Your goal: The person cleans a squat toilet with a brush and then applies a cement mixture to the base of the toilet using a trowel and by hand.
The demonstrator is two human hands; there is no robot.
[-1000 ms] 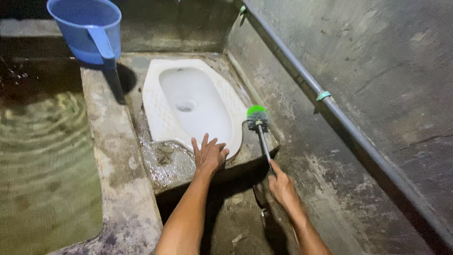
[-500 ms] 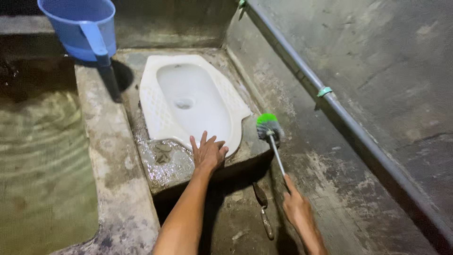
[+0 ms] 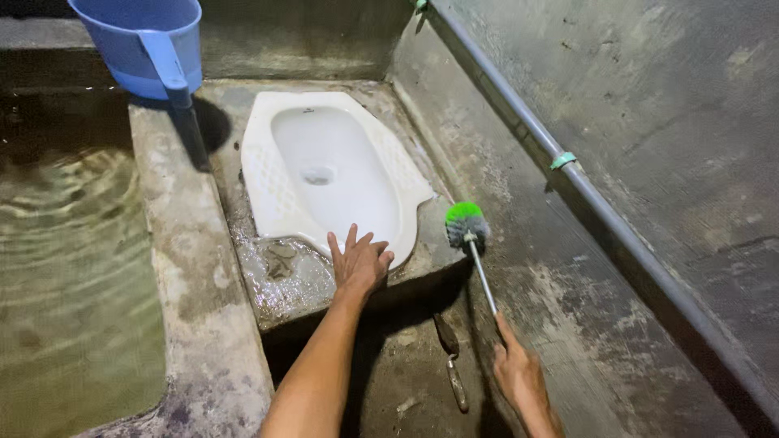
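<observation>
The left hand lies flat, released, on the wet concrete step at the squat toilet pan. The right hand grips a toilet brush beside the pan's corner. The wet step could let the bracing palm slip, or the bristles could flick dirty water.

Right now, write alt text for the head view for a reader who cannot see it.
The left hand rests flat on the wet concrete step at the rim of a white squat toilet, while the right hand holds a green-headed brush beside it. A blue bucket stands behind.
</observation>
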